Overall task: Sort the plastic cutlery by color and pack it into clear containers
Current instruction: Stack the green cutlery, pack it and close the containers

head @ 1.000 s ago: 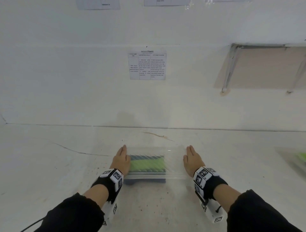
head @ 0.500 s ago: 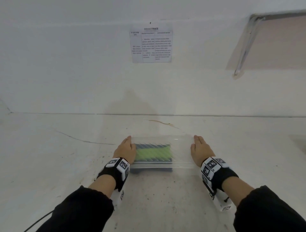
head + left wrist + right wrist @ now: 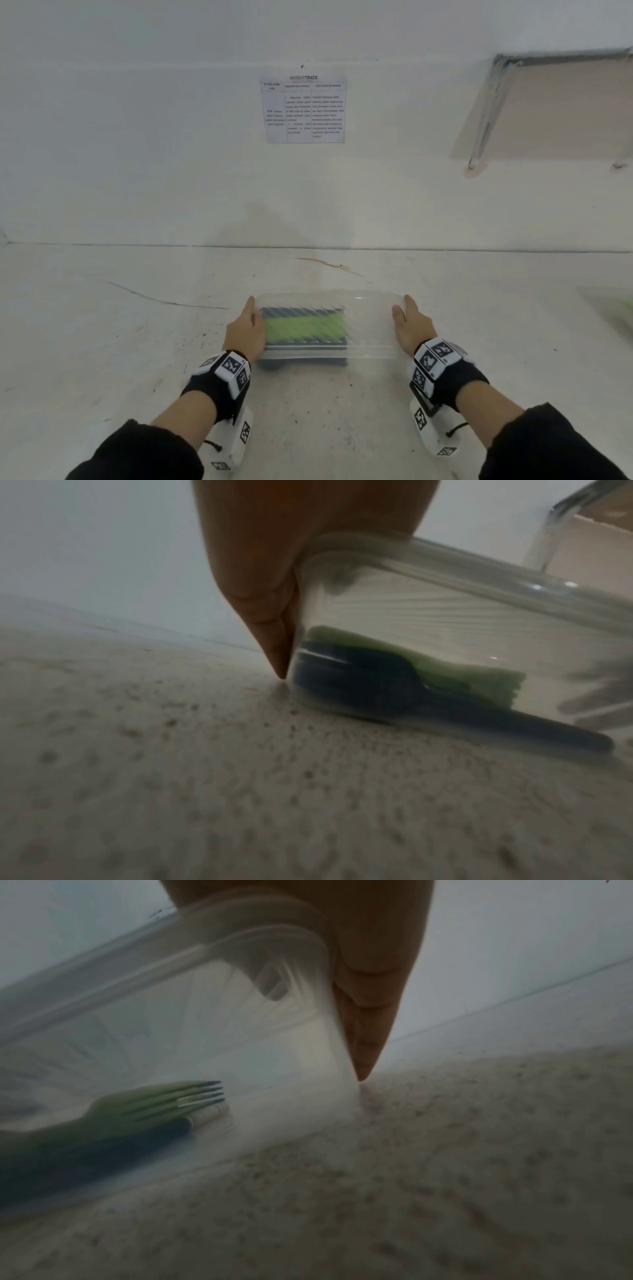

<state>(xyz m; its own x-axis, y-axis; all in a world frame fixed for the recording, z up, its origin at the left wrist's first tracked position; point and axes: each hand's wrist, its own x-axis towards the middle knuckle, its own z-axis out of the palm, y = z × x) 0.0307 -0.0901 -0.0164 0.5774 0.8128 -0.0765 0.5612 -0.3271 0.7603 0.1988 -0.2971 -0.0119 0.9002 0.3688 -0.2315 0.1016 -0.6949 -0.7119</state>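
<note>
A clear plastic container (image 3: 370, 329) stands on the white table in front of me, with its lid on. Inside it lie green cutlery (image 3: 305, 329) on top of dark blue cutlery (image 3: 301, 347); a green fork (image 3: 161, 1104) and blue pieces (image 3: 377, 685) show through the walls. My left hand (image 3: 248, 325) presses flat against the container's left end, fingers straight (image 3: 274, 631). My right hand (image 3: 407, 322) presses flat against its right end, fingers straight (image 3: 366, 1031). The container (image 3: 445, 610) sits between both palms.
A second clear container with something green (image 3: 616, 315) is blurred at the right edge of the table. The wall (image 3: 137, 154) rises behind the table, with a printed sheet (image 3: 305, 109) on it. A shelf bracket (image 3: 486, 113) hangs at upper right.
Both hands have stayed flat on the container's ends, sliding it a little away from me toward the wall. The head view shifted slightly.
</note>
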